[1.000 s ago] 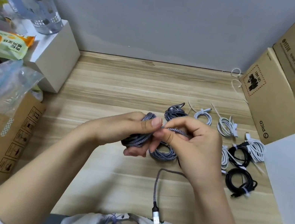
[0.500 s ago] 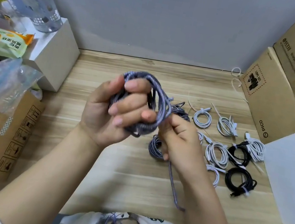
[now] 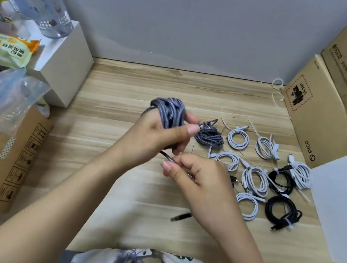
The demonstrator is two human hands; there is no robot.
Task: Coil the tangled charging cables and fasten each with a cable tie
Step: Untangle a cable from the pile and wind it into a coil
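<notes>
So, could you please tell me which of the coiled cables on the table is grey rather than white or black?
The braided grey coil lying just right of the left hand; every other coil resting on the table is white or black.

The grey braided fabric-sheathed cable bundle (image 3: 169,113) looks woven and matt, like the second grey braided coil (image 3: 209,136) lying on the pale wooden tabletop (image 3: 128,91), whose grain shows under a smooth, low-sheen finish. The white coiled cables (image 3: 254,180) and black coiled cables (image 3: 281,211) have smooth plastic jackets, the black slightly glossy. Brown corrugated cardboard boxes (image 3: 319,115) look matt and papery, and the crinkled clear plastic bag (image 3: 10,93) is shiny.
</notes>
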